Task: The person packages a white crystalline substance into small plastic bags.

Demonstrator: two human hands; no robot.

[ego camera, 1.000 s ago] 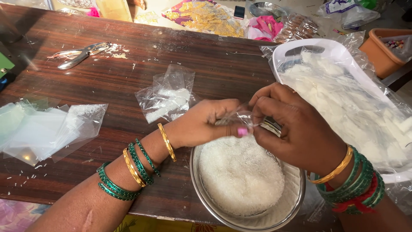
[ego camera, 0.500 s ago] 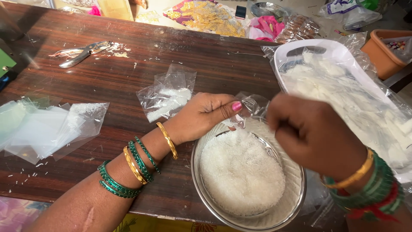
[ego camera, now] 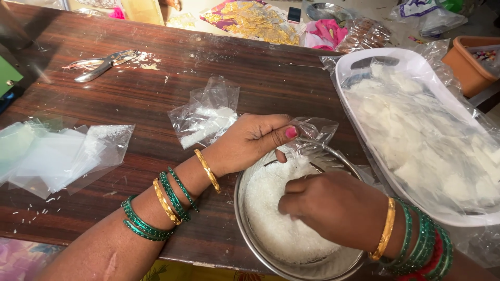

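— Grains first: right hand (ego camera: 333, 208) sits clenched in the white grains of the steel bowl (ego camera: 250, 229), seemingly pinching some.
— And the left hand (ego camera: 250, 140)?
— Grasping a small clear bag (ego camera: 310, 130) at the bowl's far rim, mouth near the grains so spills land inside. Beyond, a filled bag (ego camera: 205, 117) on the surface; white tray (ego camera: 375, 57) farther right.

Over the dark wooden table (ego camera: 156, 78), her left hand (ego camera: 255, 140) pinches a small clear plastic pouch (ego camera: 310, 132) open at the rim of the round steel bowl (ego camera: 240, 208), while her right hand (ego camera: 338, 205) digs, fingers curled, into its white grains (ego camera: 271, 218).
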